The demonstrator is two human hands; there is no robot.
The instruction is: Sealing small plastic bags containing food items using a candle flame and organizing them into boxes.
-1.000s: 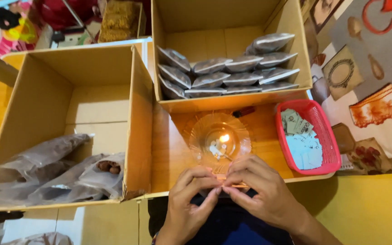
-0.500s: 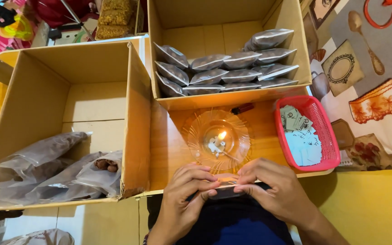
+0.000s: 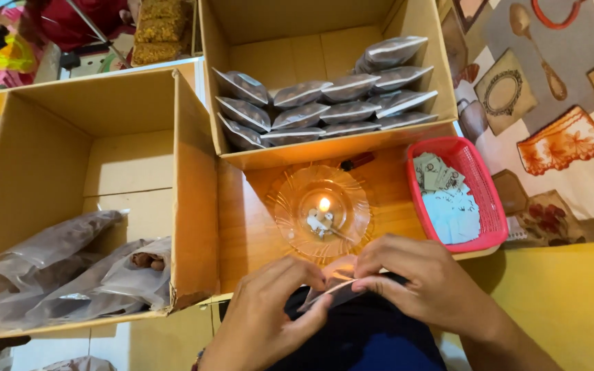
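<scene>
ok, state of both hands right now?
Left hand: shut on the pouch.
Right hand: shut on the same pouch, near the candle.

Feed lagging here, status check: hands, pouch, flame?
Left hand and right hand both pinching the small plastic pouch. Candle flame lit in glass dish, just beyond pouch.

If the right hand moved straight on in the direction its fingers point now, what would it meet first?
The right hand points left, toward the left hand. It would probably meet the left hand's fingertips first, on the small clear packet both hands hold.
</scene>
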